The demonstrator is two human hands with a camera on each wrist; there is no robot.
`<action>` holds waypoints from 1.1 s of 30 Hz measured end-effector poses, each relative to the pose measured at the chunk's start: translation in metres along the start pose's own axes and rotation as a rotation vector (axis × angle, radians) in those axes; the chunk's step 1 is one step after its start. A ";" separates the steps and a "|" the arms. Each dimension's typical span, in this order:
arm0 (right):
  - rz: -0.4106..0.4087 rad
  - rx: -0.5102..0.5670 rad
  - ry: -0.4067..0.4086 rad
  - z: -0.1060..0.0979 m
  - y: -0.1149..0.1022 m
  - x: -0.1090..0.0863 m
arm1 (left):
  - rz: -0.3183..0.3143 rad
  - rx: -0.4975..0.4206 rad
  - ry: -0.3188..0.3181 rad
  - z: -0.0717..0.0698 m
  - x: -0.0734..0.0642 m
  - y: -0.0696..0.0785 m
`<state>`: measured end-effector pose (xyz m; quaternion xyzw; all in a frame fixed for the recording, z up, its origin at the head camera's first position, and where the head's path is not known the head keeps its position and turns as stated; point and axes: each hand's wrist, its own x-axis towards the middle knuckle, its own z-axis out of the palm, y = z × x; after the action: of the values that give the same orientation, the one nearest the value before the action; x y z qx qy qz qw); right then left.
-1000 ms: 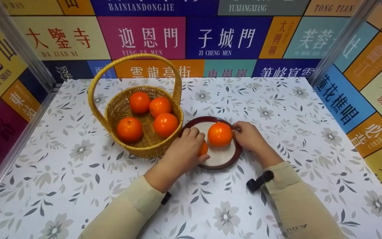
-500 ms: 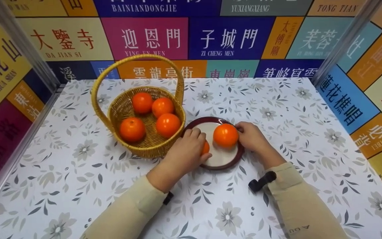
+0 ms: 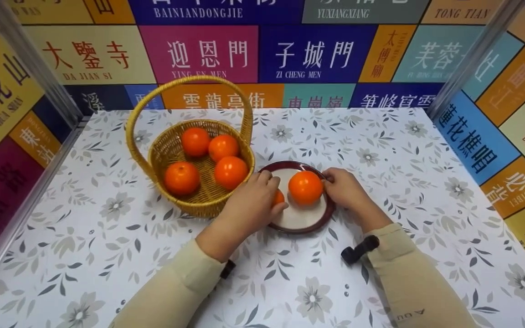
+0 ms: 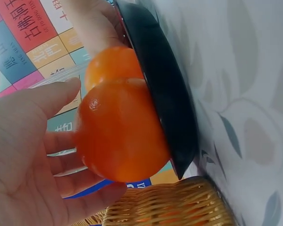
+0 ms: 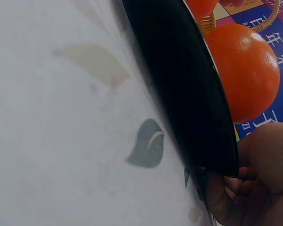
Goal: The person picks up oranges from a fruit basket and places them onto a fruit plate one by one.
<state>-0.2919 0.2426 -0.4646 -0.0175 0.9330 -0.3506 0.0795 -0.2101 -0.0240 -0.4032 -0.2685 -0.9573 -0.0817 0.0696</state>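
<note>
A plate [image 3: 300, 223] with a dark red rim and pale middle lies on the table, bearing two oranges. My left hand [image 3: 251, 200] curls around the left orange [image 4: 125, 132], which the head view mostly hides behind my fingers. In the left wrist view the fingers pass behind this orange, the thumb near its upper side. To its right sits the other orange [image 3: 306, 187], untouched by the left hand. My right hand [image 3: 345, 189] pinches the plate's right rim; in the right wrist view the thumb is above the edge and fingers reach below the dark underside [image 5: 188, 89].
Left of the plate, close beside it, stands a yellow wicker basket [image 3: 198, 209] with a tall arched handle [image 3: 189, 79]. Several oranges [image 3: 182, 177] lie in it. A floral cloth [image 3: 312, 264] covers the table, and panels printed with characters [image 3: 198, 52] wall it in.
The right orange shifts to the right, then back a little to the left. My left hand moves slightly up and left, still around its orange. My right hand stays at the rim.
</note>
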 end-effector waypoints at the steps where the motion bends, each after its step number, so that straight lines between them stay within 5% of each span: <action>1: -0.001 -0.001 -0.001 0.000 0.000 0.000 | -0.001 -0.005 0.010 -0.002 0.000 -0.001; 18: 0.018 0.019 -0.025 -0.002 -0.002 -0.003 | -0.131 -0.093 0.140 -0.028 -0.001 -0.033; 33: 0.018 0.022 -0.020 -0.001 -0.002 -0.003 | -0.335 -0.079 0.107 -0.036 -0.004 -0.071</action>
<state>-0.2896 0.2421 -0.4617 -0.0117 0.9284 -0.3597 0.0922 -0.2407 -0.0925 -0.3771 -0.1033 -0.9796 -0.1438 0.0952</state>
